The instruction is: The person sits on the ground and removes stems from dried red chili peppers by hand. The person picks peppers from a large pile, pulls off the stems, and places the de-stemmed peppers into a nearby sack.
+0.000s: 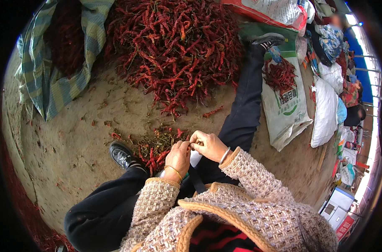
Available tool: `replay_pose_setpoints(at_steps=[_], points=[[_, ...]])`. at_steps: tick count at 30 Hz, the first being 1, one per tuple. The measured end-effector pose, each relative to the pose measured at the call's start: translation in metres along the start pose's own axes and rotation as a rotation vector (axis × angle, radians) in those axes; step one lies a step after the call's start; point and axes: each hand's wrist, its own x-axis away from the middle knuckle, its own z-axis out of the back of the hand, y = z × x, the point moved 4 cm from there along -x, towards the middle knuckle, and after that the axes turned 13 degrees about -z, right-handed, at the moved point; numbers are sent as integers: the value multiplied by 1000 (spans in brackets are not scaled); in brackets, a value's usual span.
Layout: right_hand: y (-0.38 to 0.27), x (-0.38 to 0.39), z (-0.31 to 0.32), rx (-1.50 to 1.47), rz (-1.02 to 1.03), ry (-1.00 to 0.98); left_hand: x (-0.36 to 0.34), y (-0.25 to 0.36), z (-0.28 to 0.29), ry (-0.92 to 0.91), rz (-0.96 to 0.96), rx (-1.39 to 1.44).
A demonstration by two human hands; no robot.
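Observation:
My left hand (pixel 177 158), with a yellow bangle, and my right hand (pixel 205 147), with a silver bangle, meet above my lap with their fingers pinched together. What they hold between the fingertips is hidden or too small to name. Just beyond them on the concrete floor (pixel 86 143) lies a small pile of red chillies and dry stalks (pixel 155 149), between my legs. A large heap of dried red chillies (pixel 174 54) lies ahead of me.
A striped sack (pixel 56 96) with chillies stands at the upper left. Right of my outstretched leg (pixel 245 105) lie a printed sack (pixel 285 122) with chillies on it and white bags (pixel 323 113). Other people (pixel 331 44) sit along the right. More chillies (pixel 33 214) line the lower left.

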Motion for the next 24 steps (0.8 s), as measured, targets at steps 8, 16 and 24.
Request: replay_pose_setpoints(at_steps=[8, 16, 24], points=[[-25, 9, -7, 63, 242, 274, -1, 3, 0, -44, 263, 207], [43, -105, 39, 917, -34, 385, 17, -60, -34, 398, 615, 840], [24, -156, -22, 787, -83, 424, 17, -49, -19, 526, 718, 982]])
